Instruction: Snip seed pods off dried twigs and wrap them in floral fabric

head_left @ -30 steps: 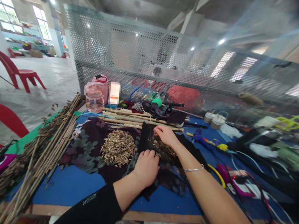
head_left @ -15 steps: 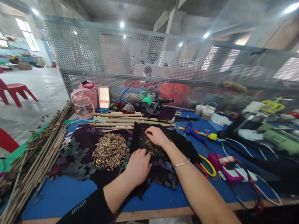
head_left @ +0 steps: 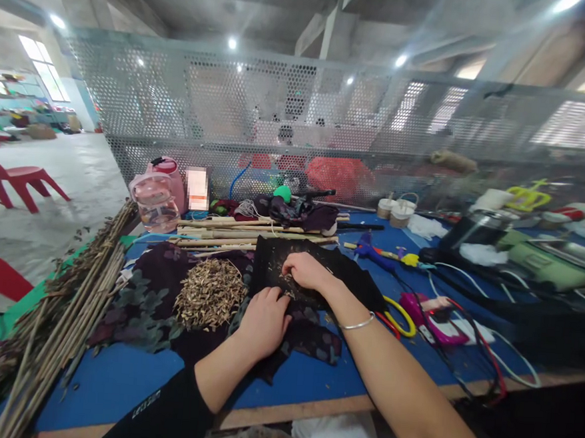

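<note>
My left hand (head_left: 265, 318) lies palm down at the near edge of a black cloth (head_left: 358, 277), its fingers extended on the fabric. Over the same cloth, my right hand (head_left: 306, 271) has its fingertips drawn together above some scattered bits of dry plant; whatever sits between them is too small to make out. Left of both hands, a heap of brown dried seed pods or chips (head_left: 210, 295) rests on a dark floral cloth (head_left: 151, 302), which also extends under my left hand.
Bundled dry stalks (head_left: 82, 284) line the table's left side. Behind the cloths lie pale sticks (head_left: 232, 227) and a pink clear jug (head_left: 157, 203). To the right are a blue glue gun (head_left: 370, 248), a yellow ring (head_left: 400, 318), a magenta device (head_left: 430, 319) and cables. A perforated metal screen (head_left: 220, 100) stands behind.
My right hand has shifted slightly towards me, its fingers now pointing further down at the cloth. The left hand stays on the cloth. The whole view has shifted a little.
</note>
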Demonstrator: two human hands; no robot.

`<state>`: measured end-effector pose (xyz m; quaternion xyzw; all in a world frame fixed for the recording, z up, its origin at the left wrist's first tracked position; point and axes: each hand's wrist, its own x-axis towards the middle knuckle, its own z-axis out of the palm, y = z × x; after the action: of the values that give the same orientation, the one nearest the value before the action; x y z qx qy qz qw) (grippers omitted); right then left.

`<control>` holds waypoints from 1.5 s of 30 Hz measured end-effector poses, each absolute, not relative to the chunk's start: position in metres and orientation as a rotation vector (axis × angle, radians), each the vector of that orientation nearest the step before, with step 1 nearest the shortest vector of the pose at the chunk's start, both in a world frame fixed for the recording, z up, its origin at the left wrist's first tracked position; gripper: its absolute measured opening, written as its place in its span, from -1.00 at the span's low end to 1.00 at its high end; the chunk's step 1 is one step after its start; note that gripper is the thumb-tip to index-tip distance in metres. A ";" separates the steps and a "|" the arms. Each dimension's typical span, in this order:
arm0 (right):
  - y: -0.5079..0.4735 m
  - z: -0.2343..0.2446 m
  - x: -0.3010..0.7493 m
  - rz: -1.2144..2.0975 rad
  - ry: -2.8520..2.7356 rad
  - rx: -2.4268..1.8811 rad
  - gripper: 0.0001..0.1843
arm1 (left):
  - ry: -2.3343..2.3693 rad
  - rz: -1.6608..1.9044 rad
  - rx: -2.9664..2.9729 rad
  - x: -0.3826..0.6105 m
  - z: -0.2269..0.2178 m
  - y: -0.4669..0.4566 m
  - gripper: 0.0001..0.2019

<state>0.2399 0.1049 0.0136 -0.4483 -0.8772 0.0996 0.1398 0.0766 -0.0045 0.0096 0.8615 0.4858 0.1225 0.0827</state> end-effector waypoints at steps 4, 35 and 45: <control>0.100 0.023 0.267 0.246 -2.388 -1.423 -0.58 | 1.445 0.369 2.571 0.075 0.008 -0.004 -0.66; 0.062 0.045 0.291 0.290 -2.522 -1.789 -0.46 | 1.695 0.397 2.421 0.102 0.022 0.048 -0.64; 0.070 0.030 0.272 0.423 -2.430 -1.716 -0.70 | 1.649 0.295 2.412 0.109 0.016 0.054 -0.79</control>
<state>0.2723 0.0695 0.0301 -0.5698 -0.8068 0.1403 0.0684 0.1092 0.0543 0.0164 0.8171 0.5585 0.0998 0.1024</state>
